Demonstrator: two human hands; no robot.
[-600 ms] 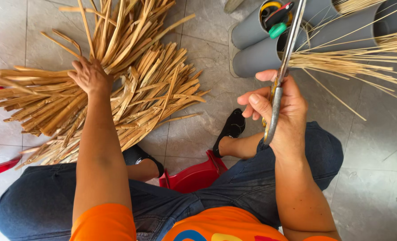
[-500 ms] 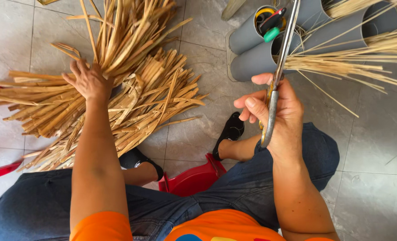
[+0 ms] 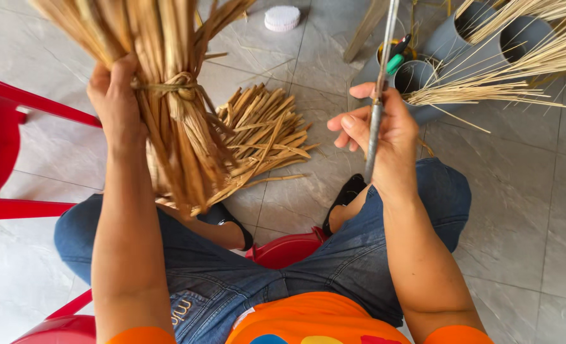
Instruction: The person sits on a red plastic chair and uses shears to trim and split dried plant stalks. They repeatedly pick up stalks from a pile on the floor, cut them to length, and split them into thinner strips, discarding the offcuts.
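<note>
The left hand [image 3: 114, 102] is clamped round a tied bundle of dry straw strips [image 3: 168, 95], lifted at left; it looks light, stiff, brittle, best gripped at the knot. The right hand [image 3: 378, 130] grips a long metal blade [image 3: 378, 95].

packages: none | labels: none | signs: none | screens: none (only a bare tiled floor showed around the seated person)
</note>
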